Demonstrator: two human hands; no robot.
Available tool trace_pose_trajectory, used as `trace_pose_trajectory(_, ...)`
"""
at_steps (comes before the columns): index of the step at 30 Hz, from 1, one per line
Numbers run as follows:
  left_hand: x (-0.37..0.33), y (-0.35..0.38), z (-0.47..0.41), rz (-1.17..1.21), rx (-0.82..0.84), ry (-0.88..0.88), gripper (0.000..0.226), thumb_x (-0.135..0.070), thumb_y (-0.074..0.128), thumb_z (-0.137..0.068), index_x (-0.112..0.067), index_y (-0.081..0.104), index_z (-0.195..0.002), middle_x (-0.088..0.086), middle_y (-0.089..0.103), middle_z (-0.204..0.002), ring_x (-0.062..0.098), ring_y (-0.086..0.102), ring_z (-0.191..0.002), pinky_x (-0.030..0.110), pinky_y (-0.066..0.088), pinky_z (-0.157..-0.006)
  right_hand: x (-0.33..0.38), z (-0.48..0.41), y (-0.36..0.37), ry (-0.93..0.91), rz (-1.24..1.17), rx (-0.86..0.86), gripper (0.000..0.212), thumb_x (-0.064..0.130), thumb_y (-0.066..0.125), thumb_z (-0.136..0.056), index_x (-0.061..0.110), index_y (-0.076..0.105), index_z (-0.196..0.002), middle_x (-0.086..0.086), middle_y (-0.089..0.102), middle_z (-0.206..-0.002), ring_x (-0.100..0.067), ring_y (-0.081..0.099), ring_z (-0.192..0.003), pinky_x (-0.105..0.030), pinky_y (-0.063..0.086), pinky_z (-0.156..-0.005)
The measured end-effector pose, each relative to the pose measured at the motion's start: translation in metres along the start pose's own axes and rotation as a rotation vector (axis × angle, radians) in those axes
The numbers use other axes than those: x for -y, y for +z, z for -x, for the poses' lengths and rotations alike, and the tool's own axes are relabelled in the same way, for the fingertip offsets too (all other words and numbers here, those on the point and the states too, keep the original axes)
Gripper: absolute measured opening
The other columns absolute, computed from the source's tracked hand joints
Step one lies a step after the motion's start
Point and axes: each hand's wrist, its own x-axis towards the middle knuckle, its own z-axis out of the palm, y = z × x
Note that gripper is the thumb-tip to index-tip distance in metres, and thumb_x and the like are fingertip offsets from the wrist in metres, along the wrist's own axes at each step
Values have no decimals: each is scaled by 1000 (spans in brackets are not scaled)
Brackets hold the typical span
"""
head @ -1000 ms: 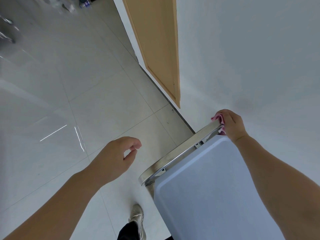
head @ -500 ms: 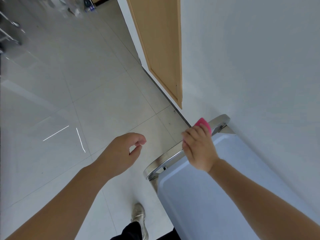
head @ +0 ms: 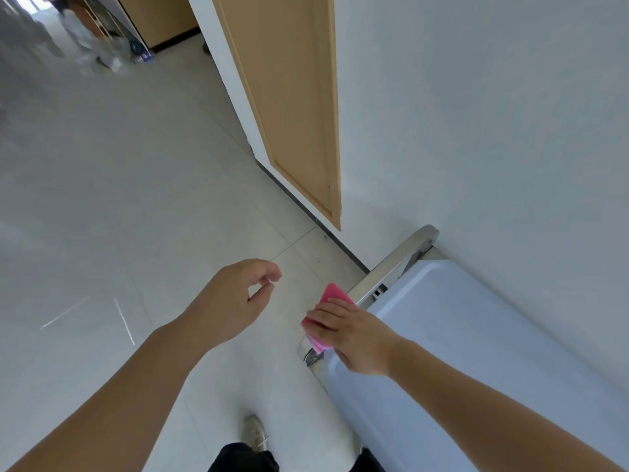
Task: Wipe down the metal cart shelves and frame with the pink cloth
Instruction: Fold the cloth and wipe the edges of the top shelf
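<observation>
Head cam: R hand [head: 354, 338] grips pink cloth [head: 332, 296] on cart rail [head: 398, 260]; L hand [head: 235, 301] loosely curled, holding nothing.

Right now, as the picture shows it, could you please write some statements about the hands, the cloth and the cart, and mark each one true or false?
1. The right hand holds the pink cloth against the cart's metal rail. True.
2. The left hand grips the rail. False: it hangs over the floor, fingers loosely curled, holding nothing.
3. The cloth sits at the rail's end beside the wall. False: it is near the other end, away from the wall.
4. A wooden door stands beyond the cart. True.
</observation>
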Motion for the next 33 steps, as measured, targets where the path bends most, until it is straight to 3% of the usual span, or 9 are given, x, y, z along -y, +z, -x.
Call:
trace_pose_trajectory(5,34,-26,-16,21,81,111,21,-16,54,-93,-36,59,-99,-21,61,-102,-12,52,-97,6,42,-66,16,-7,-10,178,-142,-60,53,4,77,-71,19,66,-121,5,66,-121,-16,53,-119,-31,34,-111)
trace_pose_trajectory(8,58,-49,-22,16,167,185,21,-19,51,-93,-38,57,-100,-20,60,-105,-6,55,-98,13,47,-71,30,-15,-20,412,-240,-115,27,16,62,-89,22,69,-114,8,69,-112,-9,58,-111,-32,45,-102)
trace_pose_trajectory(10,71,-66,-23,19,223,228,18,-21,51,-93,-34,58,-102,-17,60,-105,1,58,-99,27,54,-76,50,-28,-36,632,-355,-229,22,19,54,-94,24,70,-109,9,70,-104,-6,62,-100,-31,51,-91)
trace_pose_trajectory(13,78,-89,-29,18,265,343,22,-19,55,-91,-28,59,-112,-15,59,-107,2,57,-99,32,51,-88,77,-59,-68,906,-811,-563,29,-2,54,-91,20,70,-101,10,73,-97,-6,66,-93,-26,50,-82)
trace_pose_trajectory(15,74,-101,-35,31,291,429,33,-20,58,-90,-26,55,-122,-19,55,-114,-2,52,-103,27,46,-95,89,-77,-89,842,-1116,-802,25,-7,59,-87,14,72,-95,2,74,-99,-14,67,-97,-27,49,-84)
trace_pose_trajectory(17,65,-108,-40,49,327,497,44,-23,61,-89,-29,48,-131,-22,48,-120,-7,46,-110,21,39,-99,96,-92,-109,691,-1275,-921,16,12,73,-80,10,72,-96,-11,71,-101,-27,65,-97,-34,50,-84)
trace_pose_trajectory(23,34,-112,-67,121,398,660,36,-33,67,-85,-27,60,-120,-16,61,-114,-3,54,-106,19,45,-85,91,-114,-142,526,-1593,-987,41,17,82,-71,4,67,-107,-20,65,-104,-35,63,-96,-40,52,-80)
trace_pose_trajectory(28,17,-108,-91,164,398,625,16,-29,62,-88,-22,65,-102,-9,66,-94,9,61,-91,36,54,-77,74,-123,-151,532,-1806,-1012,31,7,60,-85,2,63,-116,-24,61,-117,-40,59,-109,-50,50,-89)
trace_pose_trajectory(33,3,-111,-125,162,372,587,10,-25,60,-88,-16,58,-84,6,62,-78,26,58,-71,41,50,-66,50,-121,-163,706,-1839,-1022,47,37,34,-95,16,66,-122,-9,62,-127,-23,61,-113,-42,51,-95)
